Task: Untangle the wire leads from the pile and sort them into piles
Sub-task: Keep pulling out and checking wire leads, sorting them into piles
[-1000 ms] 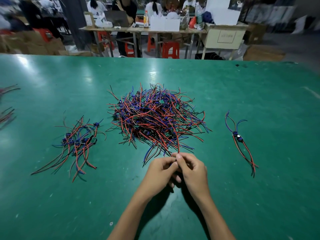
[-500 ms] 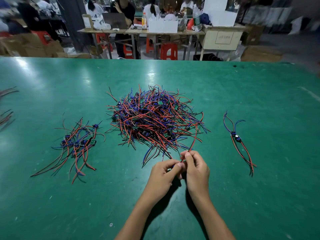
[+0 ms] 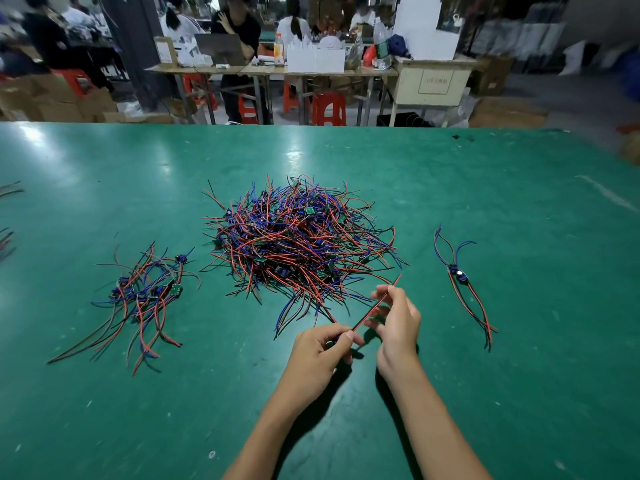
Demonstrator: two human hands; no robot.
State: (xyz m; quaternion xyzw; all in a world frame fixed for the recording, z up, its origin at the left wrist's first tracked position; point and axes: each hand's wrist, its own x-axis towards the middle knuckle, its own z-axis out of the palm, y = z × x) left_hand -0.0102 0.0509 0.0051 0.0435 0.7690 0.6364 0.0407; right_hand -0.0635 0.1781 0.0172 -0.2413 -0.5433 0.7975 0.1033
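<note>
— Red and black, that's the wire lead (image 3: 376, 305) I have up between both hands, stretched on a slant just in front of the big pile (image 3: 298, 244). What do you see of the grip?

— Your left hand (image 3: 320, 351) pinches the lower end between thumb and forefinger, fingers curled. Your right hand (image 3: 398, 318) pinches it higher up, with the red tip sticking out past the fingertips toward the pile's near right edge.

— So both grips are closed on the same lead. Is it free of the tangle?

— I cannot tell; its lower end is hidden in the left hand, and loose strands from the pile trail close by.

— And the pile itself?

— A heap of red, blue and black leads with small green boards mixed in, in the middle of the green worktop (image 3: 519, 393), just beyond my hands.

— Sorted ones?

— A left pile (image 3: 145, 292) of several leads fanned out well to the left of the heap, ends pointing toward me. On the right, a small right pile (image 3: 462, 282), only a lead or two, blue ends away from me, red ends near. Both lie apart from the heap.

— Anything else?

— A few stray wire ends (image 3: 8, 216) at the far left edge. Beyond the worktop, people sit at tables (image 3: 270, 69) with red stools (image 3: 329, 107) and cardboard boxes (image 3: 507, 112).
</note>
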